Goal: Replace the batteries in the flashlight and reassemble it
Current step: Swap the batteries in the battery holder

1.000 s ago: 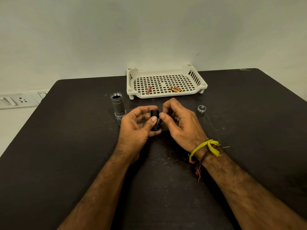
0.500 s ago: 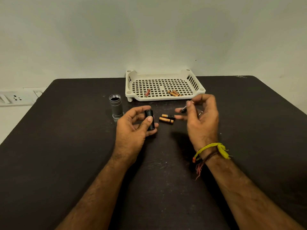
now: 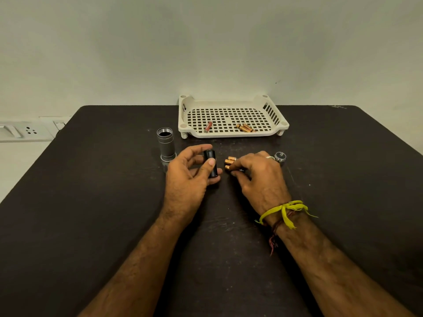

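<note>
Head view, left hand (image 3: 185, 179) clasping one black battery holder (image 3: 211, 164), right hand (image 3: 258, 177) pinching two loose batteries (image 3: 229, 163) on counter (image 3: 91, 202), three batteries (image 3: 245, 127) in one tray (image 3: 229, 135), one flashlight body (image 3: 166, 143), one cap (image 3: 280, 156).

On the dark table (image 3: 91, 213), the left hand (image 3: 187, 179) grips a black battery holder (image 3: 211, 163) upright between thumb and fingers. Just beside it, the right hand (image 3: 258, 177) rests its curled fingers on two loose batteries (image 3: 230, 162). A silver flashlight body (image 3: 166, 144) stands near the left hand; its cap (image 3: 280, 156) lies by the right hand. At the table's far edge, a white tray (image 3: 231, 133) holds three more batteries (image 3: 246, 128).
</note>
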